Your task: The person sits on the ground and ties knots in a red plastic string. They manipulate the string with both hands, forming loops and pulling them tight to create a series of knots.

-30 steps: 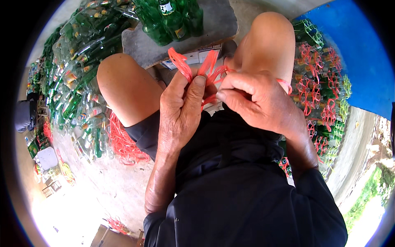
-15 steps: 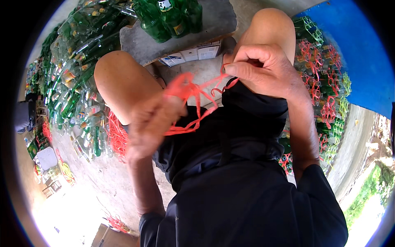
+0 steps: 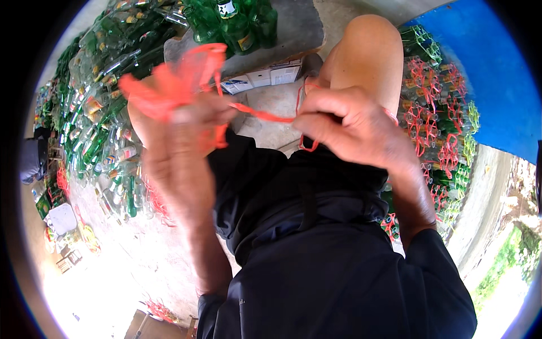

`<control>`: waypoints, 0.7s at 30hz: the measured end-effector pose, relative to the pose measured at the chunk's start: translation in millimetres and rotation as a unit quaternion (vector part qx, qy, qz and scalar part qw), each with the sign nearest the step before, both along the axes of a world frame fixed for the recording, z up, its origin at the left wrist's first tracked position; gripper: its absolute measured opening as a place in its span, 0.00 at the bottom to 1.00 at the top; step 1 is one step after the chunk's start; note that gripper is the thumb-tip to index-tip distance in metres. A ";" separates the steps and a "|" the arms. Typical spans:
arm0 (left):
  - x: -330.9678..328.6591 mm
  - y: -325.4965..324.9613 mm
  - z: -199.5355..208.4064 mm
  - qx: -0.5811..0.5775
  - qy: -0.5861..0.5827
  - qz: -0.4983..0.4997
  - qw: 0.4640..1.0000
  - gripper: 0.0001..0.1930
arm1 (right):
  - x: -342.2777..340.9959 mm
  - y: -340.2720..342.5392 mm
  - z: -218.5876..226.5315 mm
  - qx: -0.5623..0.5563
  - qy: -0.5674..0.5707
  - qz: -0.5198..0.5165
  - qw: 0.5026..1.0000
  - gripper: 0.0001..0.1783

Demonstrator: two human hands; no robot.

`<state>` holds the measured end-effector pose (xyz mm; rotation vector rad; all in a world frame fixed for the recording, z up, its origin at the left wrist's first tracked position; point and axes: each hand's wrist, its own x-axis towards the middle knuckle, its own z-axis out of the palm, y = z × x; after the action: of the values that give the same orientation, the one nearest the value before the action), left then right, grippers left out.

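Observation:
A bundle of red plastic twine (image 3: 175, 82), smeared by motion, is in my left hand (image 3: 183, 152) over my left thigh. The left hand is blurred too, but its fingers appear closed around the twine. From there one taut strand crosses to my right hand (image 3: 358, 127), whose thumb and index finger pinch it above my right thigh. Loose red loops hang around the right fingers. Past my knees, a cluster of green glass bottles (image 3: 243, 28) stands upright on a grey slab (image 3: 299, 34).
A large heap of loose bottles (image 3: 107, 107) lies on the left. On the right are rows of bottles bound with red and yellow-green twine (image 3: 435, 107), beside a blue panel (image 3: 497, 73). White-and-blue boxes (image 3: 262, 78) sit under the slab. More red twine (image 3: 161, 311) lies at lower left.
My left hand has swung up and left with the twine bundle, drawing the strand between the hands straight. The right hand has come slightly down and closer to my body.

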<state>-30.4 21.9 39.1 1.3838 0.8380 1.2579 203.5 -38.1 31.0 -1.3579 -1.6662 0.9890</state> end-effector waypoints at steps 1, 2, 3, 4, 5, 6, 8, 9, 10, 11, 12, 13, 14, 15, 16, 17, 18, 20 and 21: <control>15.8 -6.4 -1.6 0.009 0.061 -0.012 0.998 0.11 | -10.1 -1.3 1.6 0.013 -0.008 0.006 1.000 0.07; 20.6 -11.1 -5.8 -0.008 0.104 -0.034 0.994 0.11 | -16.0 -0.8 2.6 0.066 -0.048 0.027 0.996 0.08; 25.8 -15.6 -12.4 -0.038 0.091 -0.058 0.993 0.12 | -26.1 -4.2 9.7 0.015 -0.014 0.006 1.000 0.08; 26.9 -19.1 -12.7 -0.078 0.142 -0.075 0.984 0.12 | -28.7 -4.1 5.7 0.039 -0.032 -0.004 0.999 0.09; 27.5 -21.9 -13.7 -0.116 0.192 -0.091 0.970 0.12 | -30.5 -5.1 -0.2 0.063 -0.051 -0.014 0.997 0.09; 32.5 -22.2 -25.8 -0.075 0.163 -0.086 0.980 0.11 | -31.0 -6.4 -1.6 0.055 -0.055 -0.025 0.997 0.09; 21.8 -19.8 -27.6 -0.187 0.108 -0.171 0.961 0.10 | -21.0 -6.4 -5.2 0.071 -0.080 -0.021 0.994 0.10; 11.3 -17.9 -27.4 -0.242 0.082 -0.211 0.943 0.09 | -15.4 -4.7 -6.7 0.078 -0.091 -0.017 0.993 0.11; -0.4 -16.9 -28.5 -0.250 0.064 -0.214 0.942 0.09 | -5.4 -3.5 -3.5 0.073 -0.128 -0.020 0.989 0.12; -14.1 -16.2 -32.5 -0.259 0.044 -0.216 0.941 0.08 | 2.6 -3.4 -6.0 0.050 -0.051 -0.023 0.997 0.12; -32.2 -14.4 -36.8 -0.267 0.027 -0.214 0.939 0.08 | 9.4 -5.1 -2.6 0.013 -0.020 -0.031 0.999 0.13; -57.1 -8.7 -44.7 -0.346 -0.104 -0.163 0.918 0.12 | 17.4 -6.7 4.1 -0.024 0.014 -0.038 0.999 0.13; -71.7 6.3 -38.0 -0.322 -0.109 -0.176 0.924 0.16 | 28.2 -8.0 9.2 -0.027 0.015 -0.045 0.999 0.14; -98.2 18.2 -42.8 -0.337 -0.162 -0.105 0.921 0.16 | 35.9 -10.8 18.5 -0.061 0.041 -0.051 0.996 0.14; -121.4 33.9 -40.5 -0.370 -0.301 -0.100 0.874 0.14 | 45.5 -13.6 23.8 -0.075 0.058 -0.056 0.994 0.13; -130.5 45.6 -31.1 -0.318 -0.319 -0.071 0.890 0.13 | 54.5 -16.3 27.4 -0.088 0.070 -0.063 0.992 0.13; -130.8 51.4 -23.2 -0.279 -0.332 -0.065 0.899 0.13 | 59.2 -18.5 30.1 -0.094 0.104 -0.068 0.988 0.13; -122.7 56.6 -11.8 -0.222 -0.314 -0.034 0.922 0.14 | 59.0 -21.4 25.4 -0.094 0.124 -0.071 0.985 0.12; -108.9 50.9 -4.4 -0.203 -0.283 -0.007 0.937 0.15 | 57.7 -22.4 24.3 -0.093 0.135 -0.071 0.984 0.12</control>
<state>-139.3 72.8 34.6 0.6430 0.6301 1.2894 261.2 -60.5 55.3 -1.3721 -1.2833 1.2086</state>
